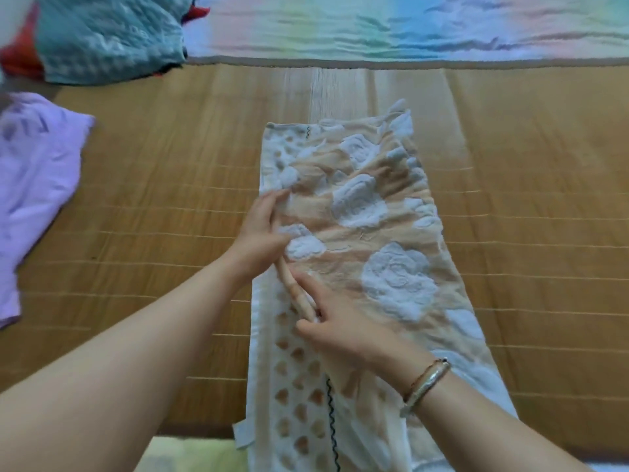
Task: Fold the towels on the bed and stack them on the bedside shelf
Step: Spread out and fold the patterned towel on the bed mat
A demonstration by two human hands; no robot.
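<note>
A peach-and-white towel (357,253) with raised white rose shapes lies lengthwise on the woven mat (170,199) that covers the bed, running from the near edge of the bed up toward the middle of the mat. It is folded along its length, the rose-patterned layer lying over a strip printed with small peach dots along its left side; a black zigzag stitch line runs down the dotted strip near the bed's near edge. The left hand (260,235) rests on the towel's left edge about halfway up, its fingers (272,199) spread loosely and pressed flat on the cloth, the thumb at a white rose patch. The right hand (335,330), with bracelets (425,383) at the wrist, lies lower on the towel, its fingers (306,284) pinching a rolled ridge of the folded edge between thumb and forefinger. The two hands are close together along that same fold line. At the far left corner of the bed sits a crumpled teal towel (109,35) with something red beneath it, and near the left edge lies a loose lilac cloth (34,185), both well apart from the peach towel. A pastel rainbow-striped sheet (408,25) spans the far edge beyond the mat.
</note>
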